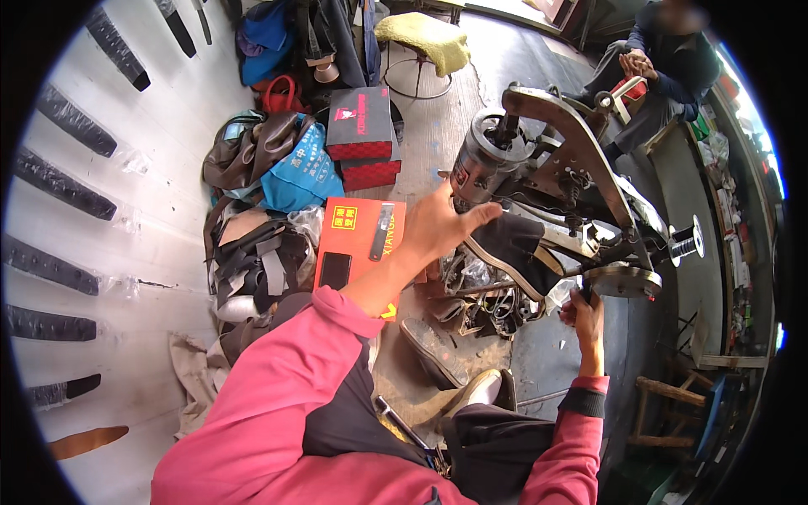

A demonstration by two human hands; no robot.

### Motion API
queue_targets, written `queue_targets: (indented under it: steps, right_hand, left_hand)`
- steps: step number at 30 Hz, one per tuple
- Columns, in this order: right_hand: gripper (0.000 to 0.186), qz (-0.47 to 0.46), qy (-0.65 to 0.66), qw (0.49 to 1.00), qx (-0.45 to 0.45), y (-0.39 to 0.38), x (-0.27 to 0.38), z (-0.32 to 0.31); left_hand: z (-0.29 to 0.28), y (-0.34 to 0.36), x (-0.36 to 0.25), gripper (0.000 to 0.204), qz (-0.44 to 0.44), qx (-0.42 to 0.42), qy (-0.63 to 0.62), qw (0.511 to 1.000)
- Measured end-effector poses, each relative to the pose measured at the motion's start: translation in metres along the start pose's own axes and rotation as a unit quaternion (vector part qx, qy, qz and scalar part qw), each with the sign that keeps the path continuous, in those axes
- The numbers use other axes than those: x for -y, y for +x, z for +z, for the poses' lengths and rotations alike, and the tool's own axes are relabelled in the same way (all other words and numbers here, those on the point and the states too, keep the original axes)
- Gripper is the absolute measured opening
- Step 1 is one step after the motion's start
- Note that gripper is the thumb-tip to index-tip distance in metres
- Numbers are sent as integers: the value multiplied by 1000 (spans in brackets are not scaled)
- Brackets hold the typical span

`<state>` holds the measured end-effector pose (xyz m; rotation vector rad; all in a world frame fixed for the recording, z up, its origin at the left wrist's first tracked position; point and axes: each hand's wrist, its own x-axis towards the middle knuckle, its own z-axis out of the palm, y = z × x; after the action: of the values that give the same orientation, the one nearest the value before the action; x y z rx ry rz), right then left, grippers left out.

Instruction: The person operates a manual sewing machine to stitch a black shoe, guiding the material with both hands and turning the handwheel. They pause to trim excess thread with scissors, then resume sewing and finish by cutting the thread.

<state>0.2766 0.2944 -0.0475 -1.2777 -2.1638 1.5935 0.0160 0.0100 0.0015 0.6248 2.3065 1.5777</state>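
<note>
A dark metal shoe-repair sewing machine (602, 139) stands in front of me, slightly to the right. Under its working head lies a black shoe (515, 240) with a pale edge along its sole. My left hand (439, 225) is closed at the shoe's left end, beside the machine's round metal drum (488, 156); its thumb points right and some fingers are hidden. Lower right, my right hand (585, 318) wraps round the crank handle (587, 291) below the machine's hand wheel (623, 282). A white thread spool (686, 242) sticks out at the machine's right.
An orange box (358, 220) carries a phone (335, 271) and a dark flat blade-like tool (382, 231). Shoe boxes (360, 124), bags and scraps crowd the left. A loose shoe (433, 352) lies near my feet. Another person (661, 71) sits far right; wooden stool (669, 408) lower right.
</note>
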Motion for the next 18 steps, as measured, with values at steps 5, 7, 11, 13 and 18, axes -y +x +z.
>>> queue_targets:
  steps: [5,7,11,13,18]
  right_hand:
    - [28,20,-5,1000,-14,-5,10,3]
    - [26,-26,27,999,6,-12,21,6]
    - [26,-111,68,991,-8,-28,49,-15]
    - [18,-170,72,982,-47,-26,59,-42]
    - [5,-161,90,970,-162,3,32,-109]
  left_hand:
    - [17,-9,18,90,34,14,-180,983]
    - [17,-9,19,88,15,19,-165,986]
    - [8,-9,10,76,2,8,-63,998]
    - [2,-9,2,70,0,17,-20,1000]
    - [-7,-4,-4,63,-68,67,13,995]
